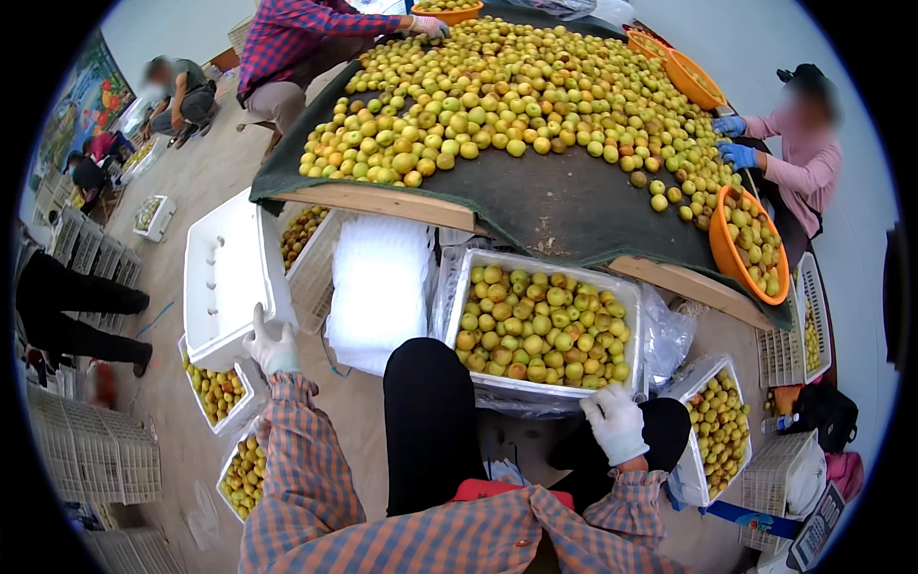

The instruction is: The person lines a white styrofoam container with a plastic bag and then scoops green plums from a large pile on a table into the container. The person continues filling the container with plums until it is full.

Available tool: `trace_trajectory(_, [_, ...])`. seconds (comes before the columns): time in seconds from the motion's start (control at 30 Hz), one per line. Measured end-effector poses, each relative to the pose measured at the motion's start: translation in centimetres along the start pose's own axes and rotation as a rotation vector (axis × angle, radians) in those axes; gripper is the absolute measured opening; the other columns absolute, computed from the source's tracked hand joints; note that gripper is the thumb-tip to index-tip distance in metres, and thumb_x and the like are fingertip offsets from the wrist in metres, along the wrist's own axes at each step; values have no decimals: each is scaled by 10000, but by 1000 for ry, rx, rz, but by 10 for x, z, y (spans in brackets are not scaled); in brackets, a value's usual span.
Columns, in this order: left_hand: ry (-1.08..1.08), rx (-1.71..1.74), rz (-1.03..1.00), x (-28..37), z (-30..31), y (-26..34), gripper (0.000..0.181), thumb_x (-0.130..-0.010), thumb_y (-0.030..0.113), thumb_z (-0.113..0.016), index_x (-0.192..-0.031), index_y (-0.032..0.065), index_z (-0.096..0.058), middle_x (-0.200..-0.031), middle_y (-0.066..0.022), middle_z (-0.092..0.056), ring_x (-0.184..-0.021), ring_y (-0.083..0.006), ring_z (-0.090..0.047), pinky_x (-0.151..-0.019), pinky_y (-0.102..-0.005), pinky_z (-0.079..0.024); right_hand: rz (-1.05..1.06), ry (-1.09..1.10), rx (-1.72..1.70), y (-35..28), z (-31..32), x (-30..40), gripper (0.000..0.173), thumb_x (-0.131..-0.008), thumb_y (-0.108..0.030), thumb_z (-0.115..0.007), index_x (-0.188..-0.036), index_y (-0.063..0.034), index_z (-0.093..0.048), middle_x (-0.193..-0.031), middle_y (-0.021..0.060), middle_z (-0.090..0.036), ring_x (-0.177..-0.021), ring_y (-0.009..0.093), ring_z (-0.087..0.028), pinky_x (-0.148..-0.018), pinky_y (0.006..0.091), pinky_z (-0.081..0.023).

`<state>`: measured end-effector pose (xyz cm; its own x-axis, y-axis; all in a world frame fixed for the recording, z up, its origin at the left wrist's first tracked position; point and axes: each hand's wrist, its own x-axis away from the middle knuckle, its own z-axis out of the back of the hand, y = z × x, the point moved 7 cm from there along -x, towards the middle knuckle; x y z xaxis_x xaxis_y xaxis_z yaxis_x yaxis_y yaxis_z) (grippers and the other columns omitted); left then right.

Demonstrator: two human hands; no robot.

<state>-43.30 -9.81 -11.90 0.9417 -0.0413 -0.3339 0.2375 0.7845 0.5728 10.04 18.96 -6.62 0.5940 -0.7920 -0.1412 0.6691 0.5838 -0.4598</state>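
My left hand [272,351], in a white glove, grips the near edge of a white foam box [229,287], with the index finger stretched along its wall. That box is tilted and sits over another foam box of fruit [216,391]. In front of my knees stands a foam box [459,344] lined with clear plastic and filled with round yellow-green fruits [541,323], which look like jujubes. My gloved right hand [615,423] is at its near right rim, fingers bent; whether they grip the rim is unclear.
A cloth-covered sorting table [559,194] with wooden edges bears heaped fruit. White foam net sleeves [384,287] are stacked beneath its edge. An orange basket [746,247] rests at its right corner. Co-workers sit left [287,50] and right [800,158]. Another fruit box [717,430] stands by my right knee.
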Motion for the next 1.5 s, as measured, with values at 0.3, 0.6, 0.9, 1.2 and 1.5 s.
trace_trajectory(0.3, [-143, 503, -673, -35, -6, 255, 245, -951, 127, -606, -1159, 0, -635, -1143, -159, -622, -1054, -276, -610, -931, -343, -472, 149, 270, -77, 7, 80, -114, 104, -820, -76, -677, -904, -32, -634, -888, 147, -599, -838, 340, -614, -753, 403, -512])
trace_trajectory(0.6, [-527, 74, -321, -203, -241, 296, 683, -925, 608, -499, -1439, 160, -495, -1415, -191, -535, -1321, -336, -493, -1107, -359, -347, -186, 294, 56, 85, 84, -260, 316, -928, -386, -614, -999, -86, -682, -947, 151, -672, -917, 351, -643, -794, 439, -496])
trace_trajectory(0.9, [-949, 337, -556, -103, -272, 427, 681, -895, 584, -558, -1424, 157, -519, -1461, -164, -495, -1362, -300, -444, -1129, -361, -329, -269, 230, 239, 82, 82, -257, 348, -948, -405, -590, -877, -79, -692, -806, 133, -670, -805, 346, -654, -707, 444, -502])
trace_trajectory(1.2, [-644, -65, -1197, 87, -230, 514, 423, -959, 505, -440, -1342, 353, -539, -1437, -7, -485, -1358, -349, -391, -1105, -538, -316, -314, 238, 246, 92, 84, -254, 355, -946, -431, -561, -884, -107, -694, -824, 147, -670, -829, 356, -651, -724, 460, -499])
trace_trajectory(1.5, [-658, -77, -1488, 197, -195, 512, 387, -999, 420, -466, -1381, 383, -514, -1499, -40, -407, -1380, -318, -359, -1109, -627, -254, -365, 141, 248, 97, 76, -260, 396, -948, -467, -509, -895, -119, -690, -890, 147, -686, -893, 361, -652, -777, 467, -500])
